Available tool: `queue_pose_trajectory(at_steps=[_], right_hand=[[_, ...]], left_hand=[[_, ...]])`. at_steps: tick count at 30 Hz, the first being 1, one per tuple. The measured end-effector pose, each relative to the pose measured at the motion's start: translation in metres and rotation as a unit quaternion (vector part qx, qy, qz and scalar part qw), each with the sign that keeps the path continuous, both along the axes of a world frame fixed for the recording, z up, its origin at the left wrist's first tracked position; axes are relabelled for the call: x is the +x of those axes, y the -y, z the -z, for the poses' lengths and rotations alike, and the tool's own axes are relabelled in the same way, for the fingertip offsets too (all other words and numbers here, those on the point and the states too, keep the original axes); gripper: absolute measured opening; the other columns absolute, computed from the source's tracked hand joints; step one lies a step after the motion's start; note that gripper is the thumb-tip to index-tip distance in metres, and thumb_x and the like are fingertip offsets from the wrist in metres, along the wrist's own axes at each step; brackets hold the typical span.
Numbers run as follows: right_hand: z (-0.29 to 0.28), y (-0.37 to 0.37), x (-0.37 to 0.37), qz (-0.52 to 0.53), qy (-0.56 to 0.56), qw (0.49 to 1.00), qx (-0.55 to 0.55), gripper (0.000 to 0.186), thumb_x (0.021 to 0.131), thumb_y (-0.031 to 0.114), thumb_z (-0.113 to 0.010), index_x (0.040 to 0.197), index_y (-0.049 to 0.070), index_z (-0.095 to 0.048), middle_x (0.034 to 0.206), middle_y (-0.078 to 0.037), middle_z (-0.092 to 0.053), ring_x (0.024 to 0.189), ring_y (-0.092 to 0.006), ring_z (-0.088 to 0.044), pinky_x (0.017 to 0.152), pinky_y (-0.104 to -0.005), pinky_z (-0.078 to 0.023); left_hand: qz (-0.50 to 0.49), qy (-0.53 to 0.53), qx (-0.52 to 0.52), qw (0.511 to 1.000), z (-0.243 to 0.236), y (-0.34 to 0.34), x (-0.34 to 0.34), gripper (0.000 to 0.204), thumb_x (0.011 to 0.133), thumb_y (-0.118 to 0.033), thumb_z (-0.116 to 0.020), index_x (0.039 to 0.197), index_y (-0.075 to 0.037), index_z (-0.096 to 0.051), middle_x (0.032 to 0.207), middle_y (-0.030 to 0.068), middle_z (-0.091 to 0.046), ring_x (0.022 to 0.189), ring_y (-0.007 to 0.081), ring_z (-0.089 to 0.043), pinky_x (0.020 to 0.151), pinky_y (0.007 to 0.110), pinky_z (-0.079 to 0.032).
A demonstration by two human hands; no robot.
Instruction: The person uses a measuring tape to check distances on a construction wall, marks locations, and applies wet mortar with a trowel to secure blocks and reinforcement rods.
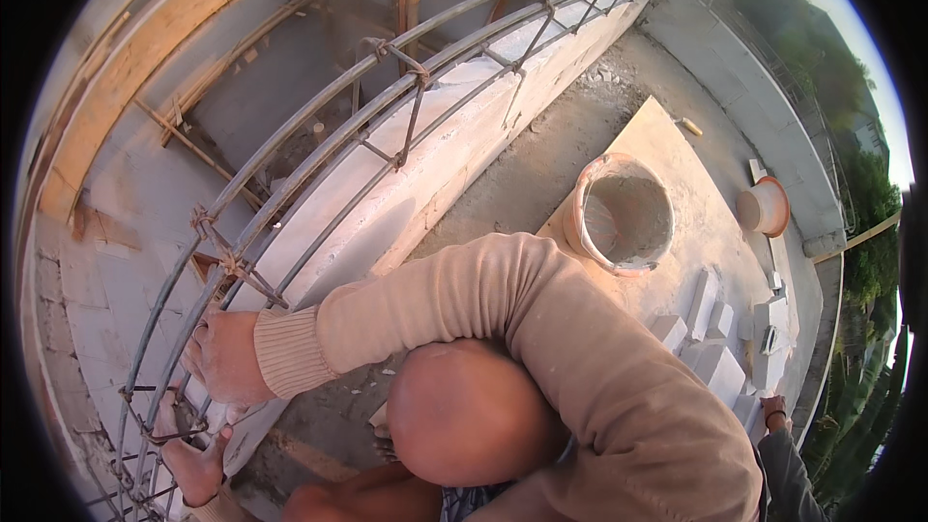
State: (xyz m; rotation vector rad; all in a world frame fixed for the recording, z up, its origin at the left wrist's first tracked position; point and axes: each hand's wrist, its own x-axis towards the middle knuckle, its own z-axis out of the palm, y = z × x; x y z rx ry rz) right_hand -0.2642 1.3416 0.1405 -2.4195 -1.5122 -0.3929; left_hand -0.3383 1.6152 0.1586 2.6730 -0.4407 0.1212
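A long rebar cage (319,150) of grey bars tied with wire stirrups lies along the top of a white block wall (454,150). My right hand (224,358), in a tan knit sleeve, reaches across my bare knee (469,416) and grips the bars at the cage's near end. My left hand (193,469) holds the cage lower down, at the bottom left, with its fingers around a bar. Both hands are dusty.
An orange bucket (623,215) with grey mortar residue stands on a plywood board (677,150) to the right. A second orange bucket (764,205) sits farther right. Several white blocks (715,353) lie nearby. Another person's hand (773,413) shows at the lower right. Timber formwork (145,58) lines the pit beyond the wall.
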Motion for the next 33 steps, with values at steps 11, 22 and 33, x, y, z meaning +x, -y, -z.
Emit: queue_pose_trajectory(at_steps=[11, 22, 33], right_hand=[[-0.002, 0.002, -0.006, 0.053, 0.021, 0.991, 0.121, 0.058, 0.082, 0.046, -0.069, 0.11, -0.004, -0.066, 0.093, -0.009, -0.06, 0.095, -0.0255, -0.06, 0.084, -0.0414, -0.045], [-0.027, -0.003, -0.015, 0.067, 0.103, 0.991, -0.046, 0.08, 0.09, 0.068, -0.063, 0.135, 0.002, -0.061, 0.115, -0.016, -0.068, 0.099, -0.0314, -0.069, 0.088, -0.0421, -0.055], [-0.026, 0.0, -0.014, 0.079, 0.057, 0.993, -0.061, 0.082, 0.09, 0.065, -0.065, 0.14, 0.002, -0.057, 0.123, -0.016, -0.065, 0.112, -0.0347, -0.064, 0.095, -0.0442, -0.052]], left_hand=[[-0.087, -0.036, 0.032, 0.995, -0.024, 0.031, -0.013, 0.092, 0.057, -0.025, -0.098, 0.137, -0.002, -0.056, 0.141, 0.0184, -0.059, 0.134, 0.0374, -0.051, 0.115, 0.048, -0.038], [-0.572, 0.193, -0.084, 0.793, 0.025, 0.114, -0.197, 0.016, 0.091, -0.02, -0.077, 0.094, -0.005, -0.075, 0.094, 0.0112, -0.076, 0.089, 0.0283, -0.071, 0.088, 0.039, -0.053], [-0.823, -0.087, -0.028, 0.56, 0.093, 0.109, -0.371, 0.057, 0.09, -0.05, -0.077, 0.112, 0.003, -0.075, 0.096, 0.0175, -0.077, 0.089, 0.026, -0.075, 0.081, 0.039, -0.058]])
